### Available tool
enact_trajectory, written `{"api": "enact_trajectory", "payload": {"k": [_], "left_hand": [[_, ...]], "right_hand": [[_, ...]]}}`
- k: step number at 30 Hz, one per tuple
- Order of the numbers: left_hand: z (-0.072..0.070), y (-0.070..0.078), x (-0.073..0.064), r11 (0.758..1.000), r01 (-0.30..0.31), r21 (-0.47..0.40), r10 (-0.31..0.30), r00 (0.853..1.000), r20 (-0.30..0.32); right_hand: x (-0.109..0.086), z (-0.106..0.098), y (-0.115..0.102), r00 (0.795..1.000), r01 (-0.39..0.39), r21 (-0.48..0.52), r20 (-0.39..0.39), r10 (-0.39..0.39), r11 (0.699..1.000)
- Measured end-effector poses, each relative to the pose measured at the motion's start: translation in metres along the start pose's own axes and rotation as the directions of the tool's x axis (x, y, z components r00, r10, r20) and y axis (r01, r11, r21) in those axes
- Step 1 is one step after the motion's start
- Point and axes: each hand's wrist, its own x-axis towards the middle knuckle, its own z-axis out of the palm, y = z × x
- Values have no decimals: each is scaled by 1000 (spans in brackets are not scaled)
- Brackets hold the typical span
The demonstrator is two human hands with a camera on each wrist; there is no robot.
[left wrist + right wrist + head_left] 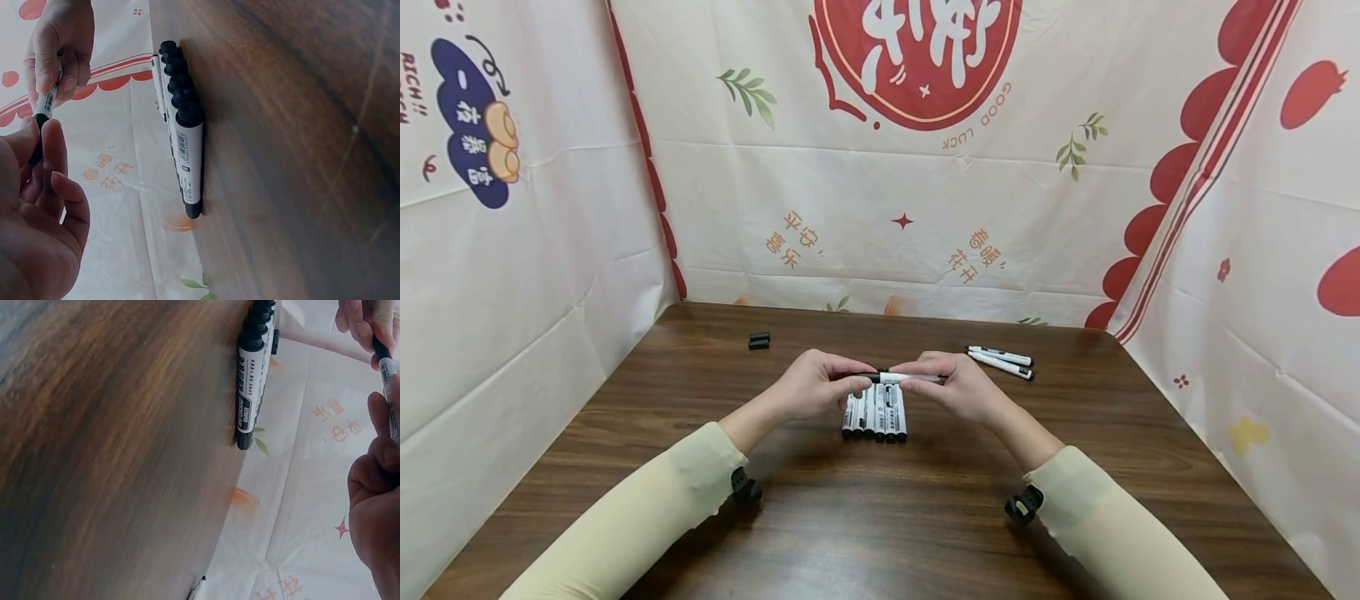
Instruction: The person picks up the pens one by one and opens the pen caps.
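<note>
Above the lined-up markers [880,417], both hands [805,387] [962,385] pinch one marker [892,378] crosswise, black cap [874,377] pointing left.

Pinching the black end of a white marker [387,369] with the left hand [369,325], holding its barrel with the right hand [375,515]. Facing black-ended markers [251,381] lying side by side on the desk [112,456] before a printed cloth [300,456], with another pen [197,590] at the bottom edge.

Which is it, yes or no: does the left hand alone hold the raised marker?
No: the raised marker is pinched at its black end by the left hand and on its white barrel by the right hand.
</note>
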Motion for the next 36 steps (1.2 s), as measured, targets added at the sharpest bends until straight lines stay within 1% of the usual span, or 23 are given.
{"api": "enact_trajectory", "payload": {"k": [4, 7, 9, 12, 15, 18, 20, 23, 28, 32, 34, 36], "left_hand": [[1, -1, -1, 1000, 0, -6, 0, 1000, -4], [3, -3, -2, 1000, -2, -21, 2, 1000, -8], [4, -4, -2, 999, -10, -33, 9, 1000, -14], [5, -5, -1, 999, -43, -10, 43, 998, -39], [6, -6, -1, 997, -80, 10, 81, 994, -72], [8, -6, -1, 994, -108, 10, 109, 991, -84], [9, -5, -1, 993, -120, 6, 120, 990, -78], [8, -3, -1, 991, -130, 22, 131, 989, -71], [7, 0, -1, 993, -112, 25, 114, 991, -67], [5, 0, -1, 996, -90, 21, 91, 994, -61], [4, 0, -2, 995, -90, 30, 92, 994, -59], [3, -2, -2, 992, -106, 63, 110, 991, -72]], "right_hand": [[0, 1, -1, 999, -35, 26, 19, 34, 999], [0, 1, -1, 995, -82, 66, 62, 78, 994], [0, 1, -1, 992, -102, 86, 89, 94, 991], [1, 1, -2, 989, -109, 89, 112, 99, 990], [0, 1, -2, 989, -102, 93, 113, 92, 990], [0, 0, -2, 991, -82, 88, 109, 72, 993], [0, -1, -2, 994, -61, 70, 99, 53, 996], [0, -1, -2, 997, -31, 30, 75, 29, 999], [-1, 0, -4, 999, 12, -28, 33, -11, 1000], [0, 1, -6, 997, 82, -58, 15, -81, 995], [0, 0, -5, 992, 129, -83, 15, -128, 988], [0, -2, -4, 988, 154, -117, 15, -153, 981]]}}
